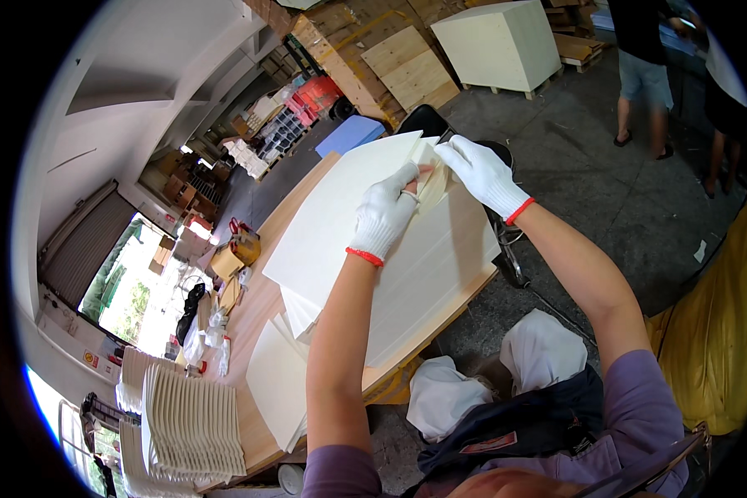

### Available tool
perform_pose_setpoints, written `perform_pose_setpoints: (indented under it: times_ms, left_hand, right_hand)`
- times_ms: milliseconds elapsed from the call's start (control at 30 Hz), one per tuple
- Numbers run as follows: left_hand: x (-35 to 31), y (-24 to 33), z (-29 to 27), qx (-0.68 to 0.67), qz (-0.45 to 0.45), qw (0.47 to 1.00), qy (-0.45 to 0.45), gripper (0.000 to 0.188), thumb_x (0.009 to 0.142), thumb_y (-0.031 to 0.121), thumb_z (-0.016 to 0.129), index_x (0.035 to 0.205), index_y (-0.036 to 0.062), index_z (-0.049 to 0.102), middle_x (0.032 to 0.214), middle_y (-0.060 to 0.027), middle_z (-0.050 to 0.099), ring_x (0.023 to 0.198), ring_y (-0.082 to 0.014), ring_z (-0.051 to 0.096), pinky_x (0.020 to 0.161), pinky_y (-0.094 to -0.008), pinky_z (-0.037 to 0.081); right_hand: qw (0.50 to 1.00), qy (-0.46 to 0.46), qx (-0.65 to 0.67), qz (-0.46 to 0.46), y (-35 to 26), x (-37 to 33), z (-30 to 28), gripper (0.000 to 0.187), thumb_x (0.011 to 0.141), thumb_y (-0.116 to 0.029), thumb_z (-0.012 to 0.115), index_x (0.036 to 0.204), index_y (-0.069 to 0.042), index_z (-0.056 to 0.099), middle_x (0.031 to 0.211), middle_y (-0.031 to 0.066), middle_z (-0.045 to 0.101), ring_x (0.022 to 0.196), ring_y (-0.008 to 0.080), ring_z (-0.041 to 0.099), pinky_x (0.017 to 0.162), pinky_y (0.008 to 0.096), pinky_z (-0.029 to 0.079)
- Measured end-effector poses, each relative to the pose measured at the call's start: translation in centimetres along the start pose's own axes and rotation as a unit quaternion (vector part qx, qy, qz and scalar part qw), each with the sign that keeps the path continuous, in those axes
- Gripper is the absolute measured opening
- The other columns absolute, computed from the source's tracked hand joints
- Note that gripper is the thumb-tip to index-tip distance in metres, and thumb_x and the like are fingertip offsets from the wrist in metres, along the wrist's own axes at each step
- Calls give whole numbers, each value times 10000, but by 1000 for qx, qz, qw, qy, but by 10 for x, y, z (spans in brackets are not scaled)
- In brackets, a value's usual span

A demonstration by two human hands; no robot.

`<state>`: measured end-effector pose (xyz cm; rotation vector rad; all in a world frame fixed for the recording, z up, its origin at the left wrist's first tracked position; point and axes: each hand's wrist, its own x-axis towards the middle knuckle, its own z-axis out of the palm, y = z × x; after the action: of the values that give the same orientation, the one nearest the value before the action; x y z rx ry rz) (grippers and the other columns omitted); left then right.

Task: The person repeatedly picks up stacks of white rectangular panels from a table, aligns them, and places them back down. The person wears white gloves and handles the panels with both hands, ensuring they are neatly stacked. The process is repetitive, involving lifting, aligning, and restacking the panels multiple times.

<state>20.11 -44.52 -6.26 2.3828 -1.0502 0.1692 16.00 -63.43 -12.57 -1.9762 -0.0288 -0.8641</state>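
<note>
Both my hands wear white knit gloves with red cuffs, and they meet over the far end of the worktable. My left hand [388, 207] is closed, its bare fingertips pinching a cream curved strip [432, 192]. On the strip's other side, my right hand [481, 176] bends its fingers down at the upper edge; its thumb is mostly hidden. Under my left hand and wrist lies a large cream sheet [319, 224] with a curved edge. Beneath and to the right are long pale panels [427, 282], lying flat along the table's near edge.
The wooden table [261, 311] carries loose cream sheets [275, 378], a neat stack of curved cream pieces [192, 419], plastic bags and a yellow tool [244, 242]. Beyond stand a black chair [423, 119], a blue block [350, 134] and a large cream crate [496, 46]. Two people stand at the upper right.
</note>
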Motion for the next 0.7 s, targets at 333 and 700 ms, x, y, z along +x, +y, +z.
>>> perform_pose_setpoints:
  times_ms: [333, 700]
  left_hand:
    - [-1, 1, 1, -39, 3, 999, -14, 356, 869, 274, 711, 1200, 147, 680, 744, -48, 579, 690, -138, 547, 679, -307, 464]
    - [-4, 4, 4, -56, 74, 993, 69, 292, 966, 149, 518, 1213, 115, 670, 781, -67, 610, 751, -118, 569, 730, -293, 476]
  right_hand:
    - [1000, 4, 0, -7, 6, 1, 3, 493, 1011, -520, 394, 964, -59, 565, 856, 203, 600, 837, 397, 587, 721, 461, 435]
    - [1000, -5, 14, 14, 1, 1, 0, 515, 1008, -538, 397, 952, -51, 555, 810, 191, 578, 802, 380, 584, 701, 439, 432]
